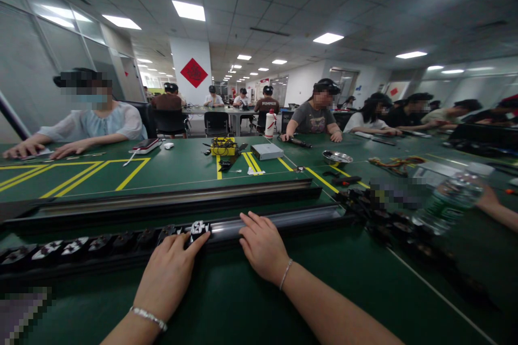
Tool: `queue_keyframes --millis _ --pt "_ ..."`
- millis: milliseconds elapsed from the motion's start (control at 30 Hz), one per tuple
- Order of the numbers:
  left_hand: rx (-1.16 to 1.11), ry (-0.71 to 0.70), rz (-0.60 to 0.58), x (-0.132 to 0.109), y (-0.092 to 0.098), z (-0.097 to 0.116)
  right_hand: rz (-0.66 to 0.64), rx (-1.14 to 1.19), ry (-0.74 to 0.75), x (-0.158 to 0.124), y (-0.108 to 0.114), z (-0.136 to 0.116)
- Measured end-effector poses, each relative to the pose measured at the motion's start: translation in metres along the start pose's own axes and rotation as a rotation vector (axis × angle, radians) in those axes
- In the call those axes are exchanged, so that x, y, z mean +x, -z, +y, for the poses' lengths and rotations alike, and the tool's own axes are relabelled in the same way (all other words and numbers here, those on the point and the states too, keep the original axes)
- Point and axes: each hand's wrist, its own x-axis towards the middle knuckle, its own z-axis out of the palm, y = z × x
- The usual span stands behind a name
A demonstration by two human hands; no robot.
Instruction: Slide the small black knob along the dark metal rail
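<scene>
A long black rail (283, 219) lies across the green table (251, 302) in front of me. Several black socket modules (101, 243) sit in its left half. My left hand (168, 272) rests against the rail, fingers stretched out, the fingertips touching the rightmost module (198, 228). My right hand (262, 245) lies just right of it, fingers curled over the bare rail edge. A second long black rail (174, 200) lies parallel behind the first.
A heap of loose black modules (388, 221) lies at the right. Another person's hand holds a water bottle (449, 199) there. Beyond are a white box (267, 151), a yellow tool (223, 146), a metal bowl (337, 158), and several seated people.
</scene>
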Motion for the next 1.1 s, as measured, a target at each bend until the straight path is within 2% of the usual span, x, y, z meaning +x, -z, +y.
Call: queue_keyframes --millis 433,1100 --pt "-0.088 0.027 -0.019 0.0022 0.0002 -0.0006 -0.007 -0.015 -0.006 -0.0003 0.0001 -0.0002" --pt "-0.081 0.046 -0.044 0.0023 0.0003 0.0002 -0.011 -0.015 -0.004 -0.0001 0.0016 -0.0008"
